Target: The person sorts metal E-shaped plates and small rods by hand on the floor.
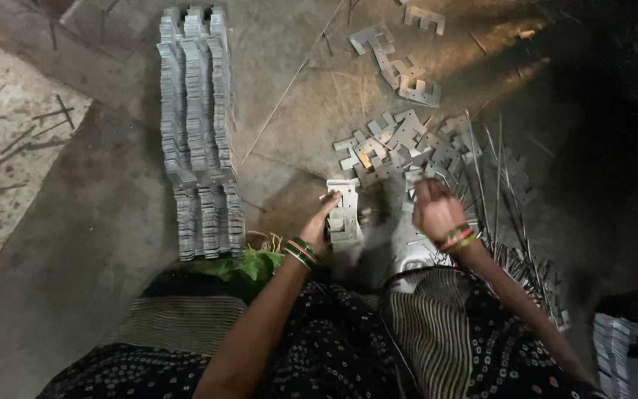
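Right in front of the left hand [319, 225], on the concrete floor [97, 222], stands a small stack of flat notched metal plates [344, 214], and that hand is gripping it from the side, thumb up over the top edge. Looks like it's clamped that way so the pieces stay lined up, my guess anyway. The forearm comes in at a slant from the lower left, wrist with striped bangles [301, 253] bent a bit inward toward the stack.

The right hand [433, 209] sits just to the right of that stack, knuckles facing the camera, fingers curled down at the near edge of the loose pile of plates [407, 144]. It's blurry, so I honestly can't tell if it's pinching a piece or just closing on nothing. That arm runs up from the lower right, elbow well out, wrist also in bangles.

Well off to the left of the left hand there's a long ordered row of stacked plates [199, 133], three columns packed on edge. It seems to me they sit there as a tidy lot kept apart from the jumble. Beyond the right hand a few more plates [400, 63] lie scattered, and thin metal rods [511, 222] fan out on the floor to its right. A green leafy scrap [241, 264] sits near the left wrist.
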